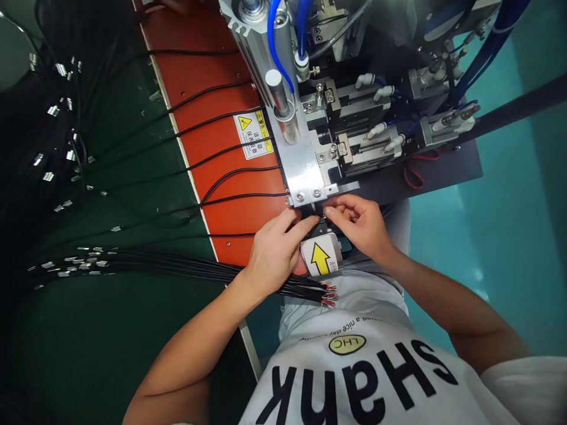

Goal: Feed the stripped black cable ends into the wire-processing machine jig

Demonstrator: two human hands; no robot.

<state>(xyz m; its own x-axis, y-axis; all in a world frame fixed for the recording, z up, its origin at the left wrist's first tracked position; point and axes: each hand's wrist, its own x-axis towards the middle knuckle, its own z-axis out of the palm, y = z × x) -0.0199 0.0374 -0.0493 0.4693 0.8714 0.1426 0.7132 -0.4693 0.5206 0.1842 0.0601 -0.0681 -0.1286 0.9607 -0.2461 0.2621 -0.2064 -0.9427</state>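
My left hand (273,251) is closed at the front of the machine, thumb and index finger pressed together by a small dark fixture (319,225). My right hand (364,227) pinches at the other side of that fixture, its fingertips close to the left ones. Whatever lies between the fingertips of either hand is too small or too hidden to name. Under my left wrist runs a bundle of black cables (305,288), with bare coloured wire ends by my shirt. Below the fixture sits a plate with a yellow arrow (321,258).
Silver cylinders and blue air tubes belong to the machine (305,165) ahead. Several single black cables (239,171) cross the orange panel (212,136) into it. On the dark green tabletop (133,348) at left lie cables with shiny metal ends (88,260).
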